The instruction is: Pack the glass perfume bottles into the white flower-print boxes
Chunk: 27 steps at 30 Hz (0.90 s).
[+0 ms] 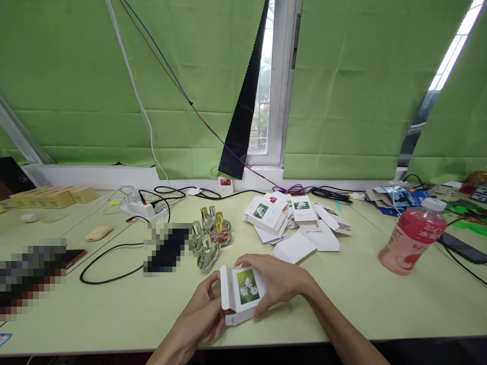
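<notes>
A small white cardboard box [248, 290] with a picture of white flowers on green lies in front of me near the table's front edge. Its end flap stands up on the left side. My right hand [279, 278] is closed around the box from the right, thumb on the near side and fingers over the far side. At the flap end, my left hand [205, 308] has its fingers curled against the box, partly hidden behind it. Just beyond stand several glass perfume bottles [208, 253] with gold and silver caps. Farther right lies a pile of flattened and folded white boxes [266, 215].
A pink drink bottle [413, 238] stands at the right. Toward the left are a blurred dark phone [169, 251], a black cable loop [110, 281], a power strip [142, 209] and yellowish boxes [53, 196]. More cables [331, 194] run along the wall.
</notes>
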Available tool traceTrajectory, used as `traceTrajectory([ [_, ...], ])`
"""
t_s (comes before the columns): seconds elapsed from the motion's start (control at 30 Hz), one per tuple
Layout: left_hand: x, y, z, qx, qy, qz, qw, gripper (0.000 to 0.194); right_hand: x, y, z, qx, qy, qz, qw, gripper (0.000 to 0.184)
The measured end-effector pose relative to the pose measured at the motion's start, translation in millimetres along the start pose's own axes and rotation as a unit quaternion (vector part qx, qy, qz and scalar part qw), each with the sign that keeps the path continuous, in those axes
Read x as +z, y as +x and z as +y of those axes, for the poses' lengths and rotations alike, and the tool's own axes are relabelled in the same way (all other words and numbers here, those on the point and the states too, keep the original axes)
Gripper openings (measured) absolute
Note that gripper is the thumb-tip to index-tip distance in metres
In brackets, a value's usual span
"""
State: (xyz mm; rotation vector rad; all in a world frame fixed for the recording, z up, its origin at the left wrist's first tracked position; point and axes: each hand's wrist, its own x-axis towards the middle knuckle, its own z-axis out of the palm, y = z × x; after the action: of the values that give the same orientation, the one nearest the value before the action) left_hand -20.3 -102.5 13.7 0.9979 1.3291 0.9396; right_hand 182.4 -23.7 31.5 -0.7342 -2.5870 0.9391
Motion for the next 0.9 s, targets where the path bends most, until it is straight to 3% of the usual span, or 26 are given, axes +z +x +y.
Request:
traceTrajectory([
  [0.2, -0.4, 1.9, 0.7, 0.076, 0.03, 0.001, 0.997, 0.058, -0.7, 0.1, -0.3, 0.007, -0.001, 0.005, 1.0, 0.092],
  [0.57, 6.0, -7.5, 9.7, 0.014, -0.029, 0.028, 0.999, 0.057, -3.9, -0.3, -9.2, -0.007, 0.028, 0.014, 0.999, 0.09],
  [0.9, 4.8, -6.4, 2.5, 0.089, -0.013, 0.049, 0.995, 0.035, -0.1, 1.8, -7.7, -0.001, 0.03, 0.017, 0.999, 0.09],
])
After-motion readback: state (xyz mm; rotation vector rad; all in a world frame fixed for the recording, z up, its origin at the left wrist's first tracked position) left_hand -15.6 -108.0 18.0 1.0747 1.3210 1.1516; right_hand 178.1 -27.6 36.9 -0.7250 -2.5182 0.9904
